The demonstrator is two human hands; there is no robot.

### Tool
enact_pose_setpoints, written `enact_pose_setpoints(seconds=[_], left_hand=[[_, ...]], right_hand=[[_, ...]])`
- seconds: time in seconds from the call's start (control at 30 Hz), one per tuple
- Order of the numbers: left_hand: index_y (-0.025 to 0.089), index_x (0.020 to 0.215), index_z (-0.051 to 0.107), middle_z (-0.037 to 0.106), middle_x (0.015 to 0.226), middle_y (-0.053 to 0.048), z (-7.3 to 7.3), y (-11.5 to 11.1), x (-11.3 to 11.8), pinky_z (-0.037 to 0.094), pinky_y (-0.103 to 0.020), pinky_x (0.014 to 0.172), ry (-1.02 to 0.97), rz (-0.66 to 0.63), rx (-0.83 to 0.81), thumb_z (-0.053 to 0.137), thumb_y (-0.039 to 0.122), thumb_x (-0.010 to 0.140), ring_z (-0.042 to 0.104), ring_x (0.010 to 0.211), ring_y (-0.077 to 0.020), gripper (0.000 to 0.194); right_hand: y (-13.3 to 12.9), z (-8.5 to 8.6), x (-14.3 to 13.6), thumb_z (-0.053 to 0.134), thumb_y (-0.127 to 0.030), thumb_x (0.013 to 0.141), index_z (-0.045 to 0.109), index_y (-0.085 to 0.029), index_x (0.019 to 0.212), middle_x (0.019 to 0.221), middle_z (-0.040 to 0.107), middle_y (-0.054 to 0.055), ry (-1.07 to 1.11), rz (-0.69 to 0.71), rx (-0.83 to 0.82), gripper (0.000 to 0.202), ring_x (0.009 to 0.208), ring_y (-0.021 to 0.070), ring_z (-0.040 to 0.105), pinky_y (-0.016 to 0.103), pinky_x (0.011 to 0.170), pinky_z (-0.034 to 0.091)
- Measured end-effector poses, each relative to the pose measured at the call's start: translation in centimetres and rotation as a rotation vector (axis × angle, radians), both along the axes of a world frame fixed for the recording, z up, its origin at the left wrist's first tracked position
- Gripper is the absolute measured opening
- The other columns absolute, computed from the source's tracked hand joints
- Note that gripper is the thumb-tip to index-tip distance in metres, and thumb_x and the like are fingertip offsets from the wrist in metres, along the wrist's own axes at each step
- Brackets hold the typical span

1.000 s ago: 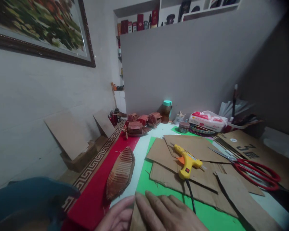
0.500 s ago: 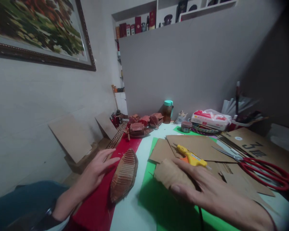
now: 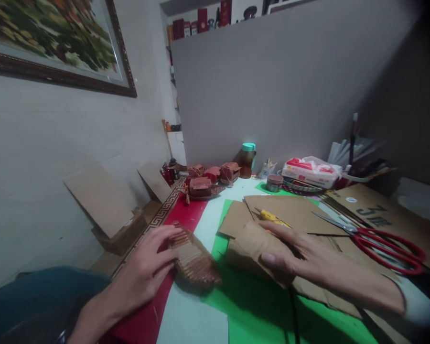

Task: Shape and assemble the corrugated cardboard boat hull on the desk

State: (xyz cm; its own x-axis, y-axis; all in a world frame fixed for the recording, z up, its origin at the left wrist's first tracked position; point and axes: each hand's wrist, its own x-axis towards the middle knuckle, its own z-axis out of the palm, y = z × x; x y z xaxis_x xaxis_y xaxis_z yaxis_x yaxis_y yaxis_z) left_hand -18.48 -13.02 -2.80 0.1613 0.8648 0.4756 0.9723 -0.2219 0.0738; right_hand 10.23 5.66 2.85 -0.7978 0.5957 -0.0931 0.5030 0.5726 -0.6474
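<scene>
My left hand (image 3: 146,267) has its fingers closed on the left edge of a small brown cardboard boat hull (image 3: 195,263), whose ribbed inner side faces up. The hull is tilted over the edge of the red strip and the pale tabletop. My right hand (image 3: 308,260) grips a bent piece of brown cardboard (image 3: 251,243), with thumb on the near side and fingers along the top. Just behind it lies a yellow glue gun (image 3: 272,217), partly hidden by the fingers. Red-handled scissors (image 3: 387,246) rest to the right.
Flat cardboard sheets (image 3: 297,205) lie over a green sheet (image 3: 251,306). Several red-brown model boats (image 3: 200,186) stand at the back left, near a teal-lidded bottle (image 3: 247,160). A jar (image 3: 274,182), a tissue pack (image 3: 310,171) and a lettered cardboard piece (image 3: 365,205) are farther right.
My left hand has closed on the boat hull, which has turned and tilted towards the right. My right hand still holds the bent cardboard, now covering more of the glue gun. The view has shifted slightly.
</scene>
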Motion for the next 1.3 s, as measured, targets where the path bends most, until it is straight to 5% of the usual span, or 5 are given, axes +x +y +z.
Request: enact_pose_setpoints(seconds=[0.2,0.43,0.57,0.8,1.3], left_hand=[[0.020,0.108,0.058,0.052,0.127,-0.014,-1.5,-1.5,4.2,0.047,-0.044,0.090,0.030,0.088,0.097,0.055,0.000,0.084,0.049,0.114,-0.0281,0.031],[0.021,0.118,0.061,0.066,0.119,-0.012,-4.9,-3.6,6.5,0.040,-0.041,0.083,0.181,0.180,0.187,0.064,0.018,0.083,0.056,0.096,-0.0278,0.035],[0.032,0.132,0.050,0.052,0.130,-0.002,-3.3,-4.5,6.7,0.033,-0.034,0.094,-0.104,0.229,0.188,0.052,0.033,0.094,0.047,0.110,-0.0228,0.038],[0.027,0.146,0.035,0.041,0.148,0.001,0.0,-4.6,4.2,0.026,-0.023,0.111,-0.332,0.209,0.045,0.054,0.031,0.094,0.035,0.135,-0.0200,0.055],[0.038,0.140,0.041,0.051,0.147,0.004,-2.1,-3.0,2.5,0.031,-0.031,0.114,-0.413,0.165,-0.146,0.054,0.039,0.094,0.040,0.139,-0.0185,0.047]], right_hand=[[0.2,0.2,-0.1,0.047,-0.079,0.081,0.040,-0.014,0.149,0.150,0.047,0.018,-0.010,0.030,0.028,0.094,0.135,0.0433,0.044,0.059,0.104,0.044],[-1.3,-0.4,-2.5,0.064,-0.054,0.083,0.051,-0.023,0.142,0.124,0.067,0.012,0.188,0.209,0.347,0.067,0.113,0.0357,0.062,0.046,0.091,0.052],[-2.7,-0.3,-4.6,0.066,-0.044,0.084,0.054,-0.020,0.137,0.120,0.067,0.013,0.197,0.323,0.397,0.059,0.106,0.0327,0.062,0.043,0.087,0.051],[-4.6,-0.2,-7.4,0.070,-0.032,0.079,0.056,-0.013,0.128,0.112,0.065,0.014,0.170,0.558,0.374,0.055,0.099,0.0287,0.060,0.039,0.083,0.050],[-3.3,-3.3,-10.0,0.078,-0.047,0.080,0.056,-0.007,0.129,0.109,0.067,0.015,0.215,0.672,0.290,0.066,0.098,0.0286,0.060,0.040,0.087,0.048]])
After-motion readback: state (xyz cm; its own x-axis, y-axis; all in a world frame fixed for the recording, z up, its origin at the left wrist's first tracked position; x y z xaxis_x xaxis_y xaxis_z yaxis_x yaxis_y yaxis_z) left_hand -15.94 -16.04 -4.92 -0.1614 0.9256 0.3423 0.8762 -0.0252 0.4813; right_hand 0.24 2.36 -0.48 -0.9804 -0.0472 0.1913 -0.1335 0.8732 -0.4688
